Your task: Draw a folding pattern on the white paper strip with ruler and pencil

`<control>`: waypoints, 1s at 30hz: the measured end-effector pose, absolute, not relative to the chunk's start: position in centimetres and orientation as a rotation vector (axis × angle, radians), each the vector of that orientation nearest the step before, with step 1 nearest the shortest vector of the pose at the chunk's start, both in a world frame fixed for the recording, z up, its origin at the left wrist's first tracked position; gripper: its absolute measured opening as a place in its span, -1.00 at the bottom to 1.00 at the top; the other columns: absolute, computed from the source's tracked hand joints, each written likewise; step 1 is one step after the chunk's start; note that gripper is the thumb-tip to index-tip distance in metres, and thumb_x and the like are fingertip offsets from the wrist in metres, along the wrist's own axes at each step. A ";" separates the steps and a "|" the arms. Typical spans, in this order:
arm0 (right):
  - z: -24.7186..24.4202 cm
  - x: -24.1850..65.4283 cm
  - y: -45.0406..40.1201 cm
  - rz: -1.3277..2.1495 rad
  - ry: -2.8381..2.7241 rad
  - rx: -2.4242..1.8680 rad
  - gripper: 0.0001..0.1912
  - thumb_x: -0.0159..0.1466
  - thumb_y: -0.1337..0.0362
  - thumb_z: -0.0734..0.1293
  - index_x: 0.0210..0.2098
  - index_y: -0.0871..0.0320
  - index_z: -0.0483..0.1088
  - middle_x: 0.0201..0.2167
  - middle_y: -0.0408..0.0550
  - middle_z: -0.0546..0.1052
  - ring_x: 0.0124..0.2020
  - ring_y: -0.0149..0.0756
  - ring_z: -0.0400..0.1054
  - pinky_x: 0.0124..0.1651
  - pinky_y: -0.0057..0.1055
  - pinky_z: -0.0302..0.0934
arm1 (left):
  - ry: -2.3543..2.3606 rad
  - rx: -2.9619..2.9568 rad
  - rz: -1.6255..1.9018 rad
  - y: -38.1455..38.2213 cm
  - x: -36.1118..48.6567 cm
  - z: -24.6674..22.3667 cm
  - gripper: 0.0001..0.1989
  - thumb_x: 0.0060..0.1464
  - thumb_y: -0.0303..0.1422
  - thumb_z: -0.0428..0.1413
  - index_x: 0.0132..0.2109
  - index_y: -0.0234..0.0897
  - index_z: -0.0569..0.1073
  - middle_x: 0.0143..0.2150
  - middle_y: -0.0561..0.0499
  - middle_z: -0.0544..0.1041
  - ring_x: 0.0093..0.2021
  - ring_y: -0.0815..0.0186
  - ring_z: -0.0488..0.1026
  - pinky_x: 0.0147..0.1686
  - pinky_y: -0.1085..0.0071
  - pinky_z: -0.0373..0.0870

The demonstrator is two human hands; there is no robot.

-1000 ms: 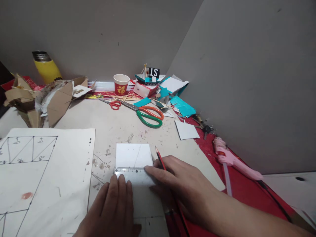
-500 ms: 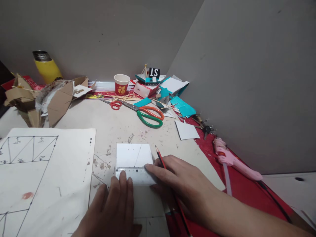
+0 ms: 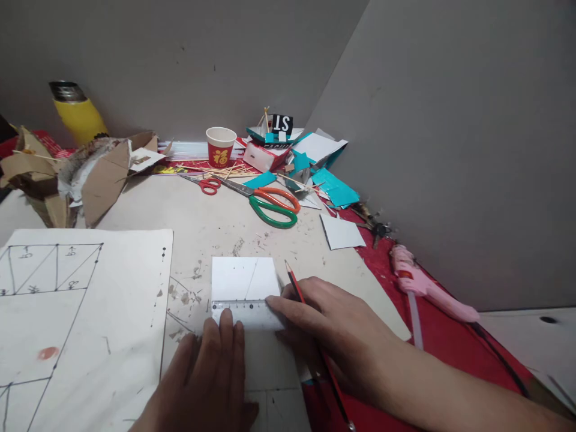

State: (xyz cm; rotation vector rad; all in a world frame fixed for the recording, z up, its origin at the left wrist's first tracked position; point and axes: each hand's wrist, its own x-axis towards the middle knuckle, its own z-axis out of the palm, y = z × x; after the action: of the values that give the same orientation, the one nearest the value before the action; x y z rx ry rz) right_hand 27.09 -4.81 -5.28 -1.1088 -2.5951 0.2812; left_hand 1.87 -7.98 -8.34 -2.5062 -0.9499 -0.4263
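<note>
A clear, flat plastic ruler (image 3: pixel 258 315) lies straight across the smooth white card (image 3: pixel 229 278), below a thin slanting line, on your scuffed cream worktop (image 3: pixel 153 207). Your left hand (image 3: pixel 211 375) rests palm down, fingers extended and close together, tips on the ruler, gripping nothing. Your right hand (image 3: pixel 333 318) curls closed around a slim red-and-black pencil (image 3: pixel 293 278), its point aimed away from you, thumb at the ruler's right end. Beyond, a red paper cup (image 3: pixel 221 150) stands upright; you can't see its bottom.
</note>
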 end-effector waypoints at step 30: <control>-0.6 27.4 -4.7 0.793 -2.212 -1.027 -0.59 0.55 0.14 0.07 0.34 -0.04 0.22 -0.14 -0.04 0.60 -0.18 -0.33 0.51 -0.16 -0.42 0.39 | -0.925 -2.601 -0.412 -7.5 1.6 -7.9 -0.56 0.37 -0.28 -0.14 0.01 -0.39 0.59 0.05 -0.19 0.63 0.03 0.07 0.38 -0.14 0.17 0.22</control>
State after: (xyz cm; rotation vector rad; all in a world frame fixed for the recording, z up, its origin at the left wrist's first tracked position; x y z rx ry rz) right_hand 27.38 -4.65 -0.60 -1.0270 -2.2124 0.7931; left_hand 1.64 -7.53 -7.87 -2.6013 -0.9247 -0.4123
